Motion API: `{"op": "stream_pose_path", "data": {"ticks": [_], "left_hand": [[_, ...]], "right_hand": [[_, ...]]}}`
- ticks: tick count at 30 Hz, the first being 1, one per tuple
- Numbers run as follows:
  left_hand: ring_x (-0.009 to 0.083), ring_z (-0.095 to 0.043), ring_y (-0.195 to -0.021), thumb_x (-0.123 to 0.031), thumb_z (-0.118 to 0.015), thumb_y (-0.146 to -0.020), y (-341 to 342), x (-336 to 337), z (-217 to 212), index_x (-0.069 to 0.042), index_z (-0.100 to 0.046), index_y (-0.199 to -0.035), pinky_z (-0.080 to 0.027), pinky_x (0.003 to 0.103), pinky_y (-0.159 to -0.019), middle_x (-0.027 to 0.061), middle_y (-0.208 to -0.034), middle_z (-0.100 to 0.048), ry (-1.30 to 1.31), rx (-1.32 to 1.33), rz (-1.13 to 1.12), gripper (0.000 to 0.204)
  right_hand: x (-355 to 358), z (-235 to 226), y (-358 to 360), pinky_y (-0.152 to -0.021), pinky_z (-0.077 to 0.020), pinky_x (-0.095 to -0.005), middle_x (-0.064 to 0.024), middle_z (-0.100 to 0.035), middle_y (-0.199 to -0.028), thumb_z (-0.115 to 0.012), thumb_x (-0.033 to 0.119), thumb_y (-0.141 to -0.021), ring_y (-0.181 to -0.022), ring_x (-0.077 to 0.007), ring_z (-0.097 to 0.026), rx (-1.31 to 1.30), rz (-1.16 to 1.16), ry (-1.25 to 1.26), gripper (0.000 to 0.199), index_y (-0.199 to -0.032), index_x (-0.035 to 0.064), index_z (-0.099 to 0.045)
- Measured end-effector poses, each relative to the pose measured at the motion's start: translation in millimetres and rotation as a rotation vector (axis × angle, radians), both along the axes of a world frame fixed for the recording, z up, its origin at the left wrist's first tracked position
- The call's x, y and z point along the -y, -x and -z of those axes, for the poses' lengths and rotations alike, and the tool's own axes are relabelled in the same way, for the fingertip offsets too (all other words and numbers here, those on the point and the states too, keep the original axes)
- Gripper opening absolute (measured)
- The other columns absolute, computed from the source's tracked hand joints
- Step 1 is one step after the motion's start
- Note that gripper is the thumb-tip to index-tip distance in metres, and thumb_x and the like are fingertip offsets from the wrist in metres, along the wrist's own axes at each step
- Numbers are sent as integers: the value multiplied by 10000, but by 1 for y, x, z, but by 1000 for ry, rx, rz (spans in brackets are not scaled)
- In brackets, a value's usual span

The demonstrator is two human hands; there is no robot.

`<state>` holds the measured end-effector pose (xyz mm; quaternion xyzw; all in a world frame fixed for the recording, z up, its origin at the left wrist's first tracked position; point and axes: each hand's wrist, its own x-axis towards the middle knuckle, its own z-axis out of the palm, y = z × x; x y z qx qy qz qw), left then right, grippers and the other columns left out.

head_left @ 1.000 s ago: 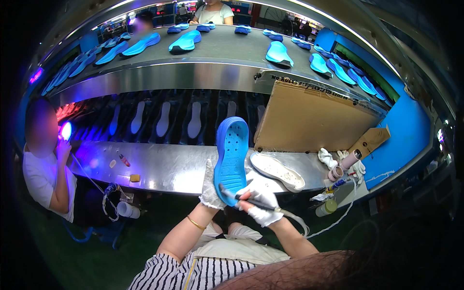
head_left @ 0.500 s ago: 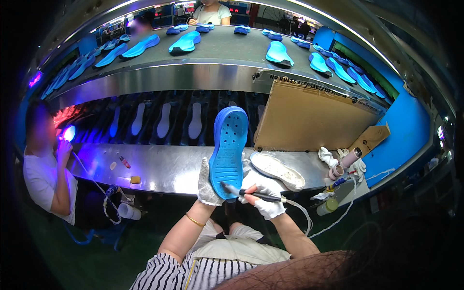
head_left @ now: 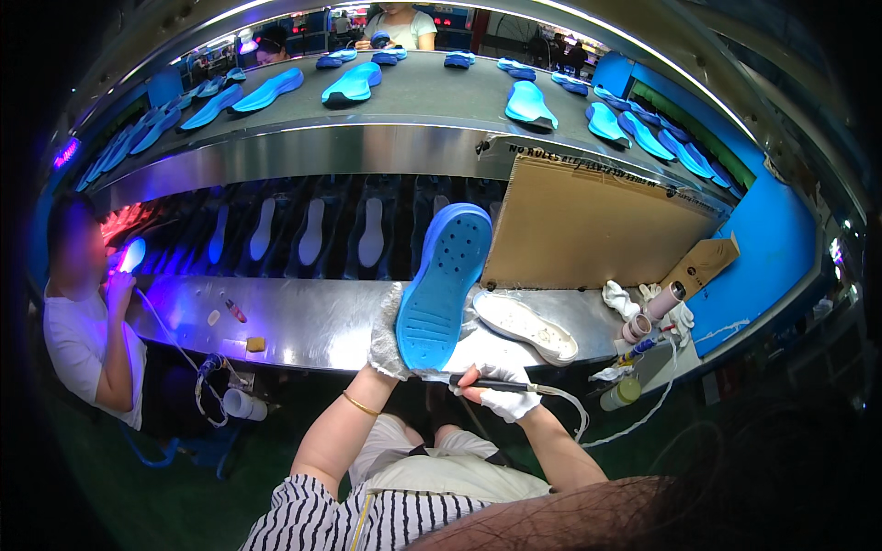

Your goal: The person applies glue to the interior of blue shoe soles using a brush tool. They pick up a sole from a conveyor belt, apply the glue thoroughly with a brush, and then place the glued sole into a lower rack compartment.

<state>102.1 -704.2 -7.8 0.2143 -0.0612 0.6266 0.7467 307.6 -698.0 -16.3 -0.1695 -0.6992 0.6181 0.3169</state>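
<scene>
A blue shoe sole (head_left: 441, 294) stands tilted upright before me, its holed and ridged inner face toward me. My left hand (head_left: 386, 335), in a grey-white glove, is closed on its left side near the heel; some of its fingers are hidden behind the sole. My right hand (head_left: 505, 393), gloved with bare fingertips, grips a black-handled brush (head_left: 501, 384) that has a tube running from its end. The brush tip lies at the heel's lower edge. Just behind, a white sole (head_left: 525, 326) rests on the metal bench.
A steel bench (head_left: 312, 321) carries a yellow block (head_left: 255, 344). Behind stands a cardboard sheet (head_left: 588, 220). Blue soles (head_left: 354, 83) sit on the conveyor (head_left: 423, 92) above. Cups (head_left: 636, 328) and a white hose are at right. A co-worker (head_left: 92, 340) sits left.
The sole has shifted slightly right and leans more to the right at its top. The brush has moved from the heel's inner face down to its lower edge.
</scene>
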Motion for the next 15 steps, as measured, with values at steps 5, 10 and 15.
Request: {"op": "stream_pose_path", "data": {"ticks": [5, 10, 15], "left_hand": [[338, -506, -1103, -520, -403, -884, 4, -5, -4, 14, -409, -1276, -383, 473, -970, 202, -1233, -493, 94, -25, 61, 662], [339, -528, -1076, -504, -415, -886, 6, -11, -5, 24, -441, -1246, -409, 477, -944, 212, -1202, -514, 206, -7, 177, 640], [312, -600, -959, -454, -419, -904, 9, -15, -24, 31, -486, -1194, -491, 439, -851, 216, -1102, -572, 254, -275, 205, 569]], "right_hand": [[-1, -1, -5, -689, -458, -245, -74, -616, -870, -664, 29, -727, -749, -123, -564, -55, -90, 108, 98, -808, 20, -611], [-9, -19, 2, -673, -454, -252, -59, -598, -842, -631, 63, -771, -746, -119, -561, -78, 47, -112, 102, -852, 42, -571], [-22, -24, 12, -733, -450, -288, -62, -598, -823, -648, 19, -712, -765, -166, -561, 66, 41, -587, 92, -763, 45, -576]]}}
